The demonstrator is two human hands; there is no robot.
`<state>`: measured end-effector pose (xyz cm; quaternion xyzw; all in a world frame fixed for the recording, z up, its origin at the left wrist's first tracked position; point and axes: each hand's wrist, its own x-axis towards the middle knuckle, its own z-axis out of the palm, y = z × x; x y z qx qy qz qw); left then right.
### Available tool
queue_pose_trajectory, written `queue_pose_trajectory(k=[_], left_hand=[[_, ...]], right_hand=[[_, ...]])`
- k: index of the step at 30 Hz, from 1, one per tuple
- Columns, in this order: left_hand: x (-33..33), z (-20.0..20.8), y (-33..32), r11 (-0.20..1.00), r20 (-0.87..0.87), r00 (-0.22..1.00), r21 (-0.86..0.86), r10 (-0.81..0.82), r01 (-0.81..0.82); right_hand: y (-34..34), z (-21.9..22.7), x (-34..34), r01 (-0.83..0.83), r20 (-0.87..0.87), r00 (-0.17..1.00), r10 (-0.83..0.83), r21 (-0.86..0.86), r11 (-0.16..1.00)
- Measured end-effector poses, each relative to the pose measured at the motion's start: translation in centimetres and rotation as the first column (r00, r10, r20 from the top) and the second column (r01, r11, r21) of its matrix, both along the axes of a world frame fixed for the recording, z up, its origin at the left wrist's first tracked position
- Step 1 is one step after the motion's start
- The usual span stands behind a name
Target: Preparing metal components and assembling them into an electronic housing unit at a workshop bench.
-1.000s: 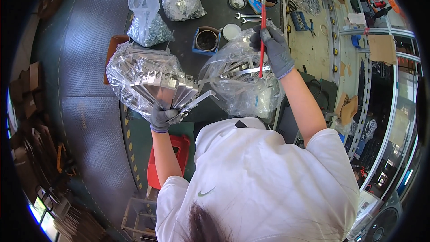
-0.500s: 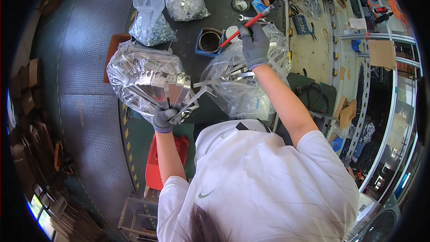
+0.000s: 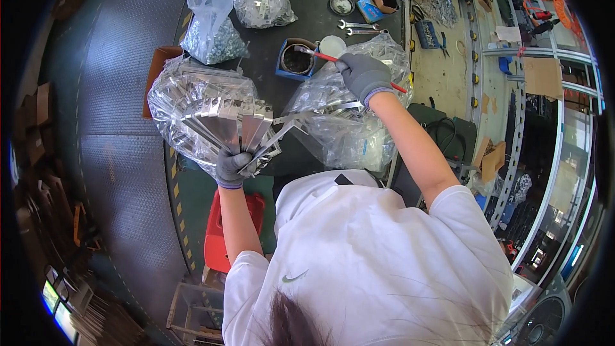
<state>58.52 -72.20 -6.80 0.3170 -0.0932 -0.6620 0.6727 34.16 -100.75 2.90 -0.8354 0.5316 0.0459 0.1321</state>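
Note:
Gloved in grey, my left hand grips a fan of shiny metal brackets by their lower ends, above a clear plastic bag of similar metal pieces. My right hand, also gloved, is closed around a red-handled brush. The brush head is at the mouth of a round tin with dark contents, which sits in a blue box. Under my right wrist lies another clear bag with metal parts. A white round lid lies beside the tin.
Two wrenches and a small round dish lie farther back on the dark table. Bags of small hardware stand at the back left. A second blue box holds another tin. Along the right runs a workbench with pliers.
My right hand has turned the brush round, bringing its head from the upper right down to the tin. My left hand keeps its hold on the brackets.

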Motion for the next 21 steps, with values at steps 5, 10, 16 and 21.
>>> queue_pose_trajectory(k=[5,10,16,21], left_hand=[[0.0,0.4,-0.4,0.998,0.071,0.996,0.019,-0.061,0.06],[0.4,-0.5,-0.1,0.994,0.076,0.991,0.03,-0.108,0.106],[0.3,-1.5,0.2,0.994,0.155,0.982,0.004,-0.107,0.108],[0.2,0.0,0.1,0.996,0.086,0.993,0.037,-0.082,0.079]], right_hand=[[-0.4,1.0,0.1,-0.021,-0.356,0.934,0.025,0.016,1.0],[-0.8,0.7,0.9,-0.063,-0.383,0.923,0.047,-0.03,0.998],[-0.9,0.8,1.6,-0.134,-0.413,0.907,0.087,-0.087,0.987],[-0.3,1.4,1.8,-0.077,-0.262,0.964,0.05,-0.096,0.992]])
